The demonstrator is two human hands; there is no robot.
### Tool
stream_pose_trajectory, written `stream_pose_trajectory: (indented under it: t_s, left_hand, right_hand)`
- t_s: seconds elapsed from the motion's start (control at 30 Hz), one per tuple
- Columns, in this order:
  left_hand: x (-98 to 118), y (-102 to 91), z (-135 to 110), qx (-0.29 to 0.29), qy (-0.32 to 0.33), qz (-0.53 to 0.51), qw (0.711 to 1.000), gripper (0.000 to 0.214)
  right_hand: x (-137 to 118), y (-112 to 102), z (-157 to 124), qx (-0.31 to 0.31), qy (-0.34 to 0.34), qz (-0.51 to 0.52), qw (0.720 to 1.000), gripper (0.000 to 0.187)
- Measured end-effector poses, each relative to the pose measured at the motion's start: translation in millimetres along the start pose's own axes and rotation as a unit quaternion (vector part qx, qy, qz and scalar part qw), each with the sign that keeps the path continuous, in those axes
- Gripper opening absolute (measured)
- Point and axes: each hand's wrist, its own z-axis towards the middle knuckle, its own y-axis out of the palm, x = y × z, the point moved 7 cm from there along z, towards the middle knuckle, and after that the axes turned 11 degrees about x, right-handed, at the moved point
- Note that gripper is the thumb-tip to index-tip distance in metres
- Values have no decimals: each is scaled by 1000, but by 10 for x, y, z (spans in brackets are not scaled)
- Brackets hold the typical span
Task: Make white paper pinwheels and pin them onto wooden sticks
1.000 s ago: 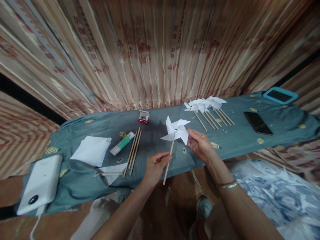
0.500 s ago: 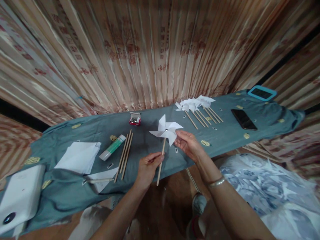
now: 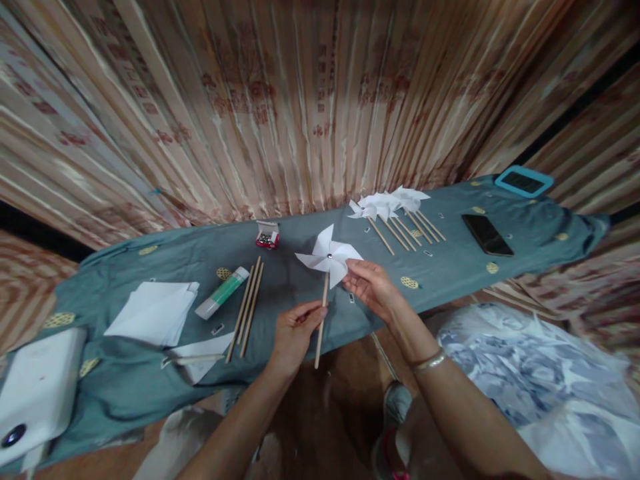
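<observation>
Presently, a white paper pinwheel (image 3: 334, 261) is held in the air over the near side of the table (image 3: 450, 273), its blades turned toward the camera and a metal pin (image 3: 329, 256) seen at its centre. Its wooden stick (image 3: 321, 333) is gripped by the left hand (image 3: 295, 335), which is closed, the wood caught between thumb and bent fingers below the blades. By the right hand (image 3: 374, 288), nearly closed, the edge of 1 blade appears to be pinched between thumb and fingertips; the far side of that hold is hidden.

The main risk is judged to lie in the paper: if the blade is pulled while the stick is kept firm, a fold could be creased or the paper torn around the pin. The blades could also be jammed against the stick if the pin is seated too tightly, or be shed if it is too loose; its depth cannot be told. If the left grip is slackened, the stick could be tipped or twisted.

Beyond, a row of pinwheels (image 3: 383, 204) is laid near the curtain (image 3: 300, 133), while a small open box of metal pins (image 3: 267, 237) and 3 loose sticks (image 3: 253, 310) are seen to the left.
</observation>
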Motion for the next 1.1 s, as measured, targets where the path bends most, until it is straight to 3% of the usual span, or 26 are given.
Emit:
stream_pose_trajectory:
  t_s: [0.2,1.1]
  left_hand:
    - [-22,-18,18,-1,0,-9,1000,30]
    - [-23,-57,13,4,12,-11,1000,28]
  right_hand:
    - [29,38,-19,-6,6,-6,1000,25]
    - [84,91,-40,-28,5,-30,999,32]
